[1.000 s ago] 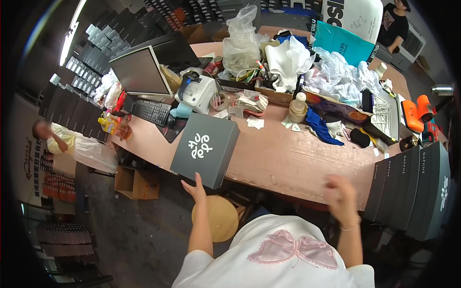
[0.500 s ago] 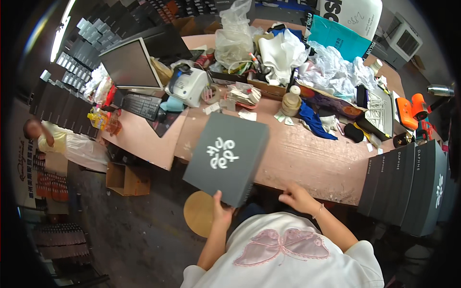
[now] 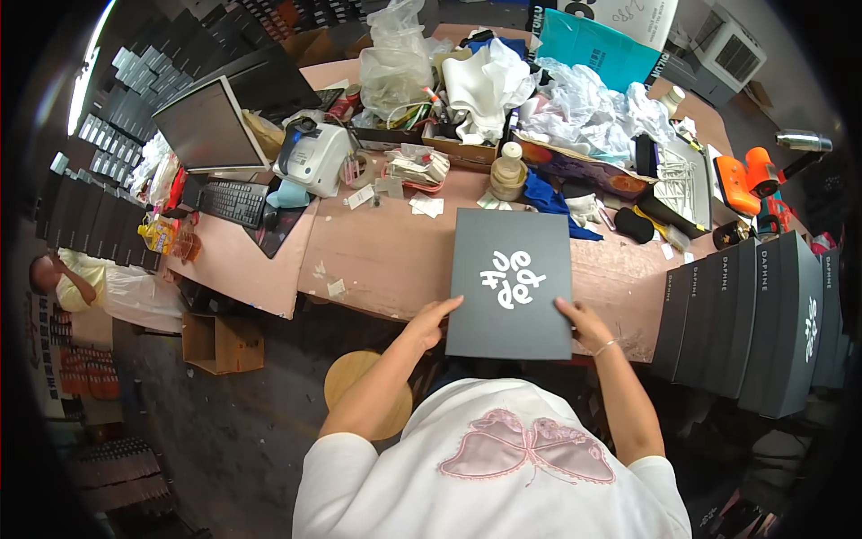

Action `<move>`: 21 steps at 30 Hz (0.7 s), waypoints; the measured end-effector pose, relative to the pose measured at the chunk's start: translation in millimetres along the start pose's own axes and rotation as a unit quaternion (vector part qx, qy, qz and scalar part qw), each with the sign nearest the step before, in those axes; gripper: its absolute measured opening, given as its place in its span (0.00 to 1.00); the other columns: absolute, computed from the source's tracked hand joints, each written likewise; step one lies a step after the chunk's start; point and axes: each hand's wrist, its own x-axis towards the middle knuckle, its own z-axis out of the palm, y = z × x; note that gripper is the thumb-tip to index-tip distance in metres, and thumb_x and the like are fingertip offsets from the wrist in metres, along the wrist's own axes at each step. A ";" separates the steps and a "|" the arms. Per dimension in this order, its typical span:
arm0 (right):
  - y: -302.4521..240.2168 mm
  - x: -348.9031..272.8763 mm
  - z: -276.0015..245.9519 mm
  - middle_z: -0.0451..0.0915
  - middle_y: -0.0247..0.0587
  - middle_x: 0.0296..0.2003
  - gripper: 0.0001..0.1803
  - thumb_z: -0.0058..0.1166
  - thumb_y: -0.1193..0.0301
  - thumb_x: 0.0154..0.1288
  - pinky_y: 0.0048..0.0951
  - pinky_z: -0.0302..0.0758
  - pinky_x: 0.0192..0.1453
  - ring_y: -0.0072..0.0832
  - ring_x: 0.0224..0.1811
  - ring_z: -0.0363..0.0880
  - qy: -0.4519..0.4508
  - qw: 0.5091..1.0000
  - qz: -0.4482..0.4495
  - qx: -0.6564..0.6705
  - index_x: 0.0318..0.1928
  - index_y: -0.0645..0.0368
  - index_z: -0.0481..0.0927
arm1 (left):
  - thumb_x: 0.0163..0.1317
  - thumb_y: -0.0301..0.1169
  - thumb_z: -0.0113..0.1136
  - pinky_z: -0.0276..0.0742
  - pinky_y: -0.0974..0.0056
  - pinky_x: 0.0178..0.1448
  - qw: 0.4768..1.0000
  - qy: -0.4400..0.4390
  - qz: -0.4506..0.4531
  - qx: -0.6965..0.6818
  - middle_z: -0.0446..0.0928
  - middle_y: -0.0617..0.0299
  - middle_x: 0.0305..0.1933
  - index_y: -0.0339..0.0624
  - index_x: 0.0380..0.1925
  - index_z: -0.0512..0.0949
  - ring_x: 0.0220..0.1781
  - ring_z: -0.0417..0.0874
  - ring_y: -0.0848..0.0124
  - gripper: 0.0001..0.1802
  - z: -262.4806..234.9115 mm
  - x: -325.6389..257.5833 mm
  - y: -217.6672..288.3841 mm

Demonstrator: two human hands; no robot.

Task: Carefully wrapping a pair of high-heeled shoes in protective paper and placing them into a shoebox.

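Observation:
A dark grey lidded shoebox [image 3: 510, 325] with white lettering on its lid lies at the front of the pinkish worktable, its near edge close to my body. My left hand [image 3: 433, 325] grips its left side, the thumb at the lid's edge. On the opposite side, my right hand [image 3: 585, 327] holds the box with its thumb by the rim. The fingers under and behind the box are partly hidden. Whether the box rests on the table or is held just above it, I cannot tell.
Several similar grey boxes [image 3: 732, 328] stand in a row at the right. Behind are a glue bottle [image 3: 508, 171], a blue cloth [image 3: 549, 199] and a carton of crumpled paper [image 3: 588, 166]. A label printer [image 3: 314, 160], keyboard [image 3: 232, 203] and monitor [image 3: 206, 126] sit left. A round stool [image 3: 357, 382] stands below.
The shoebox has moved right and turned from tilted to nearly square with me. My right hand, free before, has taken hold of its right side. The view has shifted slightly.

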 end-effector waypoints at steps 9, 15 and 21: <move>-24.4 -40.4 -14.2 0.77 0.41 0.51 0.29 0.46 0.50 0.70 0.32 0.74 0.56 0.28 0.53 0.76 -0.101 0.904 -0.133 0.393 0.57 0.63 0.72 | 0.63 0.47 0.59 0.62 0.53 0.67 0.992 -0.063 0.105 -0.014 0.68 0.57 0.64 0.40 0.61 0.68 0.65 0.66 0.62 0.31 11.0 -36.8 28.4; -32.2 -61.1 108.5 0.73 0.24 0.31 0.13 0.61 0.66 0.61 0.28 0.74 0.37 0.20 0.31 0.73 -0.071 0.935 -0.172 0.301 0.31 0.51 0.68 | 0.59 0.41 0.66 0.55 0.56 0.72 0.943 -0.011 0.308 0.124 0.63 0.50 0.67 0.36 0.66 0.61 0.73 0.58 0.60 0.39 -41.5 -82.9 95.6; -55.9 -84.9 167.4 0.75 0.52 0.45 0.30 0.69 0.66 0.51 0.40 0.72 0.51 0.40 0.48 0.76 -0.130 0.827 -0.497 -0.228 0.52 0.58 0.70 | 0.53 0.35 0.69 0.62 0.60 0.67 0.804 0.111 0.365 0.457 0.66 0.49 0.63 0.36 0.68 0.53 0.65 0.67 0.60 0.47 -41.8 -118.2 114.0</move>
